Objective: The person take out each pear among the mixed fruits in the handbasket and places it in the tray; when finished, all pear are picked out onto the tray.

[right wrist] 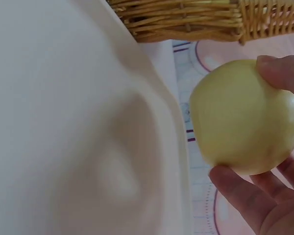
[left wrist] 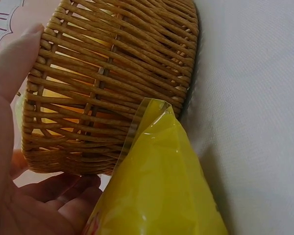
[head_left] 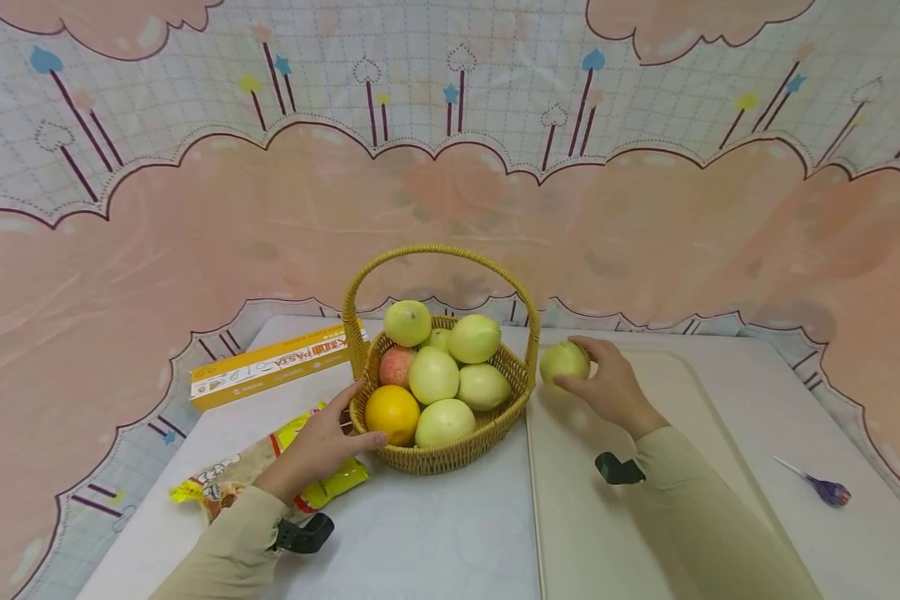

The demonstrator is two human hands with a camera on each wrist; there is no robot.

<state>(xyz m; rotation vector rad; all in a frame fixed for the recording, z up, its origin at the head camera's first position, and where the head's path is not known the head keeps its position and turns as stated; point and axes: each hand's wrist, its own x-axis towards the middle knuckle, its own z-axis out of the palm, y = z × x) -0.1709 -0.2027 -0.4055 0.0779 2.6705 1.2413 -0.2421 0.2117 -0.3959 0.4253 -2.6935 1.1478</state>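
Beside basket (head_left: 450, 457) (left grip (head_left: 321, 446) holding it): green fruit (head_left: 562, 363) in right grip (head_left: 612, 385).

Head camera looks forward and down across the desk (head_left: 457, 533); left wrist, tipped sideways, tight on the basket (head_left: 433, 461); right wrist close on a pale fruit (right wrist: 242, 117), all three catching that basket!

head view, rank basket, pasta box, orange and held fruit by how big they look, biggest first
1. Basket
2. Pasta box
3. Orange and held fruit: too alike to rank, as the right hand covers part of the fruit.
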